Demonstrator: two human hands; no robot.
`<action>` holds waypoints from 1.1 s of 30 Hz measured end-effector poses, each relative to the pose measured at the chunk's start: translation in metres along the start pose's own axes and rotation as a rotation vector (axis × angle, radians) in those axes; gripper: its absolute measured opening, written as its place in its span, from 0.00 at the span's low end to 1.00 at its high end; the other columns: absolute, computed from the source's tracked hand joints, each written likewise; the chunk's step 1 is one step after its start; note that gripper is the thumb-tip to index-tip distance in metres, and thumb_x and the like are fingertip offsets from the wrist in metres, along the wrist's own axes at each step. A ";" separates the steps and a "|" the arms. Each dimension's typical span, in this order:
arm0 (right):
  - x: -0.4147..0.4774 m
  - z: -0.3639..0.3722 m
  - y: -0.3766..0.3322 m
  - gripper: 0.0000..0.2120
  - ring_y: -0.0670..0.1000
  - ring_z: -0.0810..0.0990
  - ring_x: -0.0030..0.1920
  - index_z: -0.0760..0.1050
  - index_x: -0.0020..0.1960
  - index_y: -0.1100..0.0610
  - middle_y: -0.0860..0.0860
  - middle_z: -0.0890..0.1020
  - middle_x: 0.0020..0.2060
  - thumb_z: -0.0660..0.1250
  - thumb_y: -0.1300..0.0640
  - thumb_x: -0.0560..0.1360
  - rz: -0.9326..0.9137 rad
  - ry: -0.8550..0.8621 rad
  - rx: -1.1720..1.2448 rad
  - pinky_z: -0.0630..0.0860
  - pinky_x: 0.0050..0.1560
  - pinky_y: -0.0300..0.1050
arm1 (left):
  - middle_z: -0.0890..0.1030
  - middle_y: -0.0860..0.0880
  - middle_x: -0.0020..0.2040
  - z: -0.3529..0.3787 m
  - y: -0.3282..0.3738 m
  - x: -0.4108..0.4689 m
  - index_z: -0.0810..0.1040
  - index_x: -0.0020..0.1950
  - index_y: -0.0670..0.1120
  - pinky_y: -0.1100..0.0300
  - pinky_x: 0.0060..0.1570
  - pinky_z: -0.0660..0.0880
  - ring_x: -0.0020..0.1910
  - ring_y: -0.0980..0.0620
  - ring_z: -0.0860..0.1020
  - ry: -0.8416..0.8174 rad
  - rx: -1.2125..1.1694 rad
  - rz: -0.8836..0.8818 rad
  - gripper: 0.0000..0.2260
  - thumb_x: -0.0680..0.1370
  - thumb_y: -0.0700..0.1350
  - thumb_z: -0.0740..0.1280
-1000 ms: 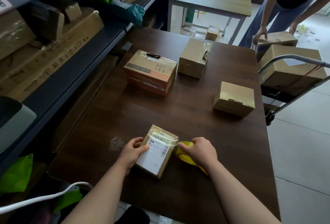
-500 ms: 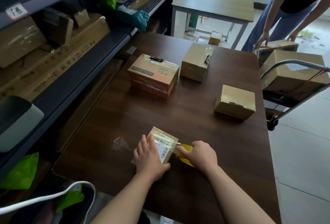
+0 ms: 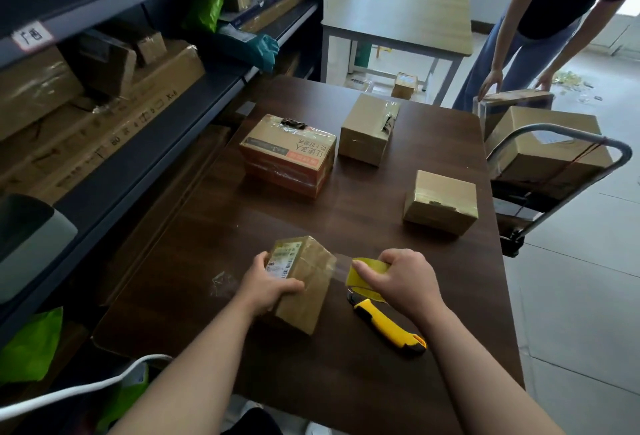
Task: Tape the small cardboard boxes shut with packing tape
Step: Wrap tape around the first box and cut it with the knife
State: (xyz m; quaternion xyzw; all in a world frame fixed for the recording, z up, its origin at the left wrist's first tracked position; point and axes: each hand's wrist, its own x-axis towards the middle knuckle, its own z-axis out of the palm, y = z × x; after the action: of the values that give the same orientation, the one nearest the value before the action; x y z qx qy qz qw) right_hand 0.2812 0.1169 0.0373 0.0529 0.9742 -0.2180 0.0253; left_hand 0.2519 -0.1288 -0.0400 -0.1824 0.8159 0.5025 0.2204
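Small cardboard box (image 3: 308, 282), glossy with clear tape and a white label on one face, sits tilted on the dark wood-grain table (image 3: 242, 233). Left hand (image 3: 268, 287) grips it. Right hand (image 3: 403, 278), just right of box, curls round yellow tape roll (image 3: 367, 270). Clear strip (image 3: 341, 266) runs from roll to box. Yellow-black utility knife (image 3: 388, 325) lies flat right of box.

A yellow-and-black plastic utility knife (image 3: 388, 324) lies on the dark brown wooden worktop (image 3: 242, 226). Dark metal shelving (image 3: 145, 155) stands left. A pale wooden table (image 3: 408, 15) stands behind. A grey metal trolley (image 3: 571, 129) and another person (image 3: 554, 1) are at right.
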 end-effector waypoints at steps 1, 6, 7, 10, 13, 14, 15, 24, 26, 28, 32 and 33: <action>0.001 0.001 0.001 0.24 0.46 0.76 0.34 0.78 0.36 0.53 0.46 0.77 0.29 0.64 0.32 0.71 0.006 -0.014 0.003 0.70 0.30 0.41 | 0.68 0.44 0.70 -0.001 0.000 -0.001 0.56 0.77 0.47 0.53 0.56 0.72 0.62 0.45 0.71 -0.035 -0.091 -0.027 0.49 0.64 0.49 0.80; 0.006 0.014 0.010 0.23 0.46 0.77 0.34 0.77 0.35 0.53 0.47 0.78 0.31 0.65 0.33 0.71 0.065 -0.104 0.066 0.72 0.31 0.43 | 0.69 0.42 0.69 0.003 -0.004 -0.006 0.60 0.75 0.44 0.59 0.39 0.73 0.53 0.49 0.74 -0.119 -0.280 -0.088 0.41 0.67 0.44 0.78; 0.007 0.017 0.013 0.23 0.47 0.77 0.35 0.77 0.35 0.53 0.47 0.77 0.31 0.65 0.33 0.71 0.079 -0.123 0.076 0.71 0.31 0.43 | 0.69 0.42 0.69 0.002 -0.006 -0.005 0.60 0.75 0.44 0.60 0.39 0.73 0.54 0.48 0.74 -0.122 -0.292 -0.093 0.41 0.68 0.44 0.78; 0.010 0.028 0.016 0.23 0.47 0.78 0.36 0.77 0.35 0.53 0.47 0.78 0.32 0.66 0.33 0.71 0.109 -0.167 0.103 0.74 0.34 0.44 | 0.69 0.42 0.69 0.000 -0.007 -0.006 0.61 0.75 0.44 0.59 0.40 0.74 0.55 0.48 0.74 -0.152 -0.325 -0.098 0.43 0.66 0.45 0.79; 0.015 0.035 0.018 0.22 0.46 0.76 0.35 0.73 0.34 0.51 0.46 0.76 0.31 0.66 0.33 0.71 0.127 -0.214 0.068 0.70 0.30 0.41 | 0.70 0.43 0.66 -0.004 -0.009 -0.006 0.62 0.74 0.44 0.58 0.39 0.74 0.51 0.50 0.75 -0.173 -0.364 -0.105 0.46 0.60 0.47 0.79; 0.016 0.038 0.018 0.22 0.46 0.75 0.35 0.72 0.33 0.51 0.46 0.75 0.31 0.66 0.32 0.71 0.135 -0.223 0.065 0.69 0.31 0.40 | 0.71 0.44 0.64 -0.006 -0.010 -0.006 0.62 0.74 0.44 0.58 0.40 0.74 0.51 0.51 0.75 -0.178 -0.360 -0.103 0.46 0.59 0.47 0.78; 0.016 0.042 0.018 0.23 0.47 0.76 0.36 0.72 0.34 0.51 0.46 0.75 0.31 0.66 0.32 0.71 0.138 -0.224 0.068 0.69 0.32 0.41 | 0.72 0.44 0.63 -0.007 -0.012 -0.005 0.63 0.74 0.44 0.57 0.41 0.75 0.51 0.50 0.76 -0.182 -0.362 -0.106 0.47 0.58 0.48 0.77; 0.023 0.068 -0.001 0.24 0.48 0.79 0.39 0.77 0.40 0.52 0.46 0.80 0.36 0.62 0.30 0.71 0.116 -0.230 -0.079 0.77 0.38 0.44 | 0.76 0.42 0.60 -0.015 -0.029 -0.001 0.64 0.73 0.49 0.46 0.50 0.78 0.56 0.42 0.77 -0.204 -0.462 -0.201 0.47 0.56 0.52 0.78; 0.025 0.076 -0.005 0.26 0.50 0.81 0.42 0.79 0.44 0.53 0.47 0.82 0.39 0.61 0.29 0.71 0.115 -0.236 -0.098 0.79 0.42 0.46 | 0.76 0.42 0.59 -0.017 -0.033 -0.001 0.67 0.71 0.49 0.49 0.49 0.77 0.56 0.43 0.77 -0.179 -0.474 -0.210 0.45 0.56 0.54 0.78; 0.027 0.083 -0.009 0.27 0.51 0.81 0.44 0.79 0.45 0.53 0.48 0.83 0.41 0.60 0.30 0.72 0.108 -0.235 -0.117 0.80 0.44 0.47 | 0.76 0.44 0.62 -0.019 -0.034 -0.003 0.68 0.71 0.48 0.52 0.50 0.75 0.56 0.46 0.76 -0.127 -0.414 -0.180 0.39 0.63 0.54 0.77; 0.029 0.091 -0.015 0.26 0.54 0.82 0.47 0.79 0.47 0.54 0.50 0.83 0.45 0.59 0.31 0.73 0.095 -0.221 -0.154 0.78 0.45 0.47 | 0.70 0.49 0.70 -0.016 -0.019 -0.006 0.66 0.72 0.53 0.52 0.63 0.68 0.67 0.49 0.69 0.103 0.019 0.054 0.26 0.76 0.47 0.69; 0.029 0.093 -0.016 0.26 0.54 0.81 0.48 0.79 0.47 0.54 0.50 0.83 0.45 0.59 0.31 0.73 0.097 -0.224 -0.155 0.77 0.44 0.46 | 0.69 0.50 0.71 -0.012 -0.012 -0.010 0.65 0.73 0.53 0.51 0.66 0.66 0.69 0.49 0.68 0.180 0.222 0.128 0.25 0.77 0.48 0.67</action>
State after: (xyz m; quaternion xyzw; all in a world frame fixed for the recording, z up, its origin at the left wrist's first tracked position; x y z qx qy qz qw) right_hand 0.2525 0.0654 -0.0416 0.0734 0.9755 -0.1450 0.1483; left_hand 0.2644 -0.1443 -0.0383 -0.1488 0.8928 0.4040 0.1326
